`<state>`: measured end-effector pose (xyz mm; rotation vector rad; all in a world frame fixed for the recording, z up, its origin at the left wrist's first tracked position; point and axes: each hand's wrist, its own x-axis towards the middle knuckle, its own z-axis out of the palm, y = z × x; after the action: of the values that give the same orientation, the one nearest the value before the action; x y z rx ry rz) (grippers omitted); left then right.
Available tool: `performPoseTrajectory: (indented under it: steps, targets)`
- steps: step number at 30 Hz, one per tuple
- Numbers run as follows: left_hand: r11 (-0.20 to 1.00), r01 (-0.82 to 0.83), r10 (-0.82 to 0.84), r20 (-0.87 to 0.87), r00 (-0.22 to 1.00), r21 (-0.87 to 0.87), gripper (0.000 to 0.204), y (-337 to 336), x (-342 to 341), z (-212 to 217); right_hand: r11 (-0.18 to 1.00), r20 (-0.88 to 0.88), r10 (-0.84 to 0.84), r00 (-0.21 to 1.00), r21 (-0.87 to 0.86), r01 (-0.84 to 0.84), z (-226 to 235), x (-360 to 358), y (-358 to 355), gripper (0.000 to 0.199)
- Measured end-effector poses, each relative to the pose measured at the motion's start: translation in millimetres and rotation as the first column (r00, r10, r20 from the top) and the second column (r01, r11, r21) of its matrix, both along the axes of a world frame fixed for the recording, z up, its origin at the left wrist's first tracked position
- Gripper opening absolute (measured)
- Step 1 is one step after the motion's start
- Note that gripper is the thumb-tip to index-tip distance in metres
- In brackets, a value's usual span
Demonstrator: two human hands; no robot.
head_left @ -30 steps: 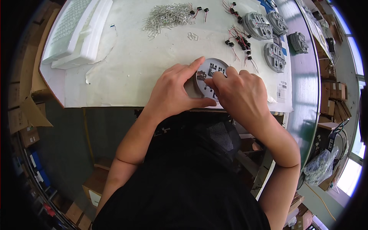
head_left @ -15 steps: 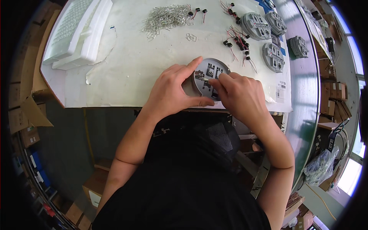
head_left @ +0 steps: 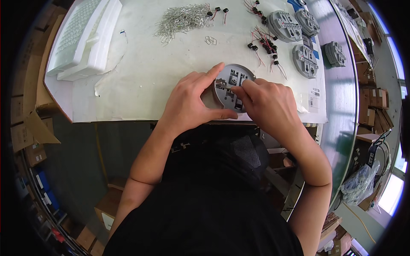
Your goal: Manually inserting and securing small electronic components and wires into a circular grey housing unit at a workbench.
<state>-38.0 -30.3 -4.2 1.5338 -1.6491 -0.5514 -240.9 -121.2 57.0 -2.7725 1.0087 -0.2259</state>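
White sheeting covers your worktable (head_left: 141,81), giving small parts a clean ground. At far left lies a white plastic tray stack (head_left: 81,36), out of the way. Finished grey discs (head_left: 294,30) sit at far right. A heap of metal clips (head_left: 183,19) and red-wired parts (head_left: 265,45) lie within reach beyond. The grey round base (head_left: 232,87) rests near the table's front edge. Your left hand (head_left: 190,102) spans its rim, thumb and forefinger spread, steadying it. Your right hand (head_left: 267,102) pinches shut over its face; what it holds cannot be told.
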Motion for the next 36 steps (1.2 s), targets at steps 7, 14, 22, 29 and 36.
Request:
performPoseTrajectory:
  steps: [7,14,22,29,36]
  targets:
    - [1.000,0.007,-0.007,0.004,1.000,-0.017,0.110,-0.6,1.4,-1.4,0.993,-0.091,0.058,0.994,-0.095,-0.067,2.1,3.7,2.1,0.039]
    - [0.999,0.039,-0.038,0.029,0.999,-0.020,0.102,-2.8,3.4,8.6,0.978,-0.239,0.116,0.964,-0.144,-0.153,15.5,7.3,-1.8,0.038]
    - [0.984,-0.026,0.062,-0.207,0.976,0.176,0.047,-8.5,4.3,-10.9,0.990,0.199,0.130,0.971,0.030,-0.139,-12.6,-19.1,28.3,0.037]
    - [1.000,-0.025,0.025,-0.012,1.000,-0.017,0.023,-2.9,1.5,11.1,0.892,0.696,-0.297,0.653,-0.041,0.450,-3.8,-108.2,-24.9,0.030]
    - [0.990,-0.030,0.021,-0.067,0.998,-0.136,0.016,-10.4,-11.5,1.6,0.060,0.419,-0.906,0.054,0.001,0.998,-65.4,-500.5,-178.7,0.053]
